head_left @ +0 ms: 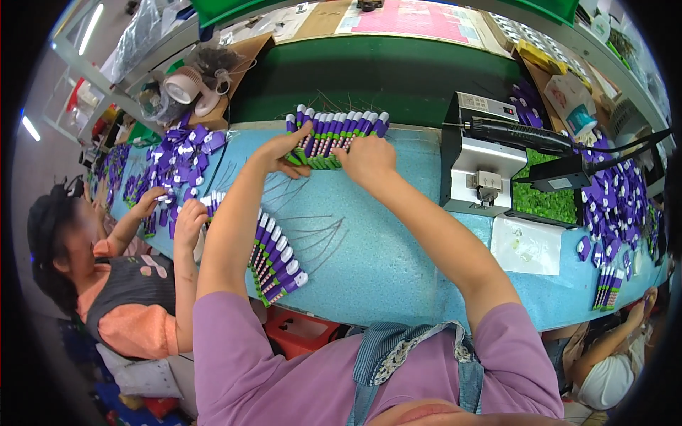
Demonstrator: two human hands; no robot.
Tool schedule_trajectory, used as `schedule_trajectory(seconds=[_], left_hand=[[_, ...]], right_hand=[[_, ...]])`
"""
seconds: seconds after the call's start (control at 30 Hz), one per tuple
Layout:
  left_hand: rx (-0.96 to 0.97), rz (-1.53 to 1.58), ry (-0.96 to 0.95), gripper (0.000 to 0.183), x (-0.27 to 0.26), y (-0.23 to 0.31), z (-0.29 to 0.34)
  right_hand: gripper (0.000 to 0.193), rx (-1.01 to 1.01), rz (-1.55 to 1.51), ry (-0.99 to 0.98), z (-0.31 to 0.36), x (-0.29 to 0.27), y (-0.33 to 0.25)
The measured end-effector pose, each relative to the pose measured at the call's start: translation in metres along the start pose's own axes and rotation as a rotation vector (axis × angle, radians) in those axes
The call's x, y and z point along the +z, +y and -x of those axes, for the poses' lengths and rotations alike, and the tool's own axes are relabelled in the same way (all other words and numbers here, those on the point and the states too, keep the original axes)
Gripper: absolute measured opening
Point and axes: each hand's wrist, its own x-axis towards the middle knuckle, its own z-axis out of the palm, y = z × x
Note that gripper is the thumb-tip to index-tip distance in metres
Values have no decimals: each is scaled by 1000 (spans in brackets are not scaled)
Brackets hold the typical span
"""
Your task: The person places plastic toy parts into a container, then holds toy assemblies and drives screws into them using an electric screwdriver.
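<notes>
A tight row of purple-and-green plastic pieces with white tips (334, 131) stands at the far side of the blue table, between my hands. My left hand (288, 150) is closed round the row's left end, with the thumb over the pieces and fingers near their green ends. Against the row's right front side, my right hand (369, 157) has its fingers curled and pressed on the pieces. Its fingertips are partly hidden. Thin wires stick out behind the row. A second, fanned row of the same pieces (275, 259) lies beside my left forearm, its wires trailing right.
A metal box-shaped machine (477, 153) with a black handheld tool (522, 133) stands right. Heaps of loose purple parts (181, 157) lie left and far right (616, 195). A white sheet (526, 245) lies near the machine. Co-workers sit left (131, 298) and lower right (614, 362).
</notes>
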Motion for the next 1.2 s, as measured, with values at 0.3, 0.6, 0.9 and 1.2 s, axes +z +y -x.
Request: schedule_trajectory(seconds=[0.3,0.6,0.9,1.2], left_hand=[[-14,-409,318,86,-34,-1,11],[1081,-394,851,19,121,60,88],[750,6,-641,25,419,74,146],[312,123,-960,62,700,135,136]], right_hand=[[49,-213,191,-55,2,13,-6],[31,-535,-72,146,82,-24,52],[22,310,-51,1021,297,-204,303],[55,1171,317,823,454,-256,520]])
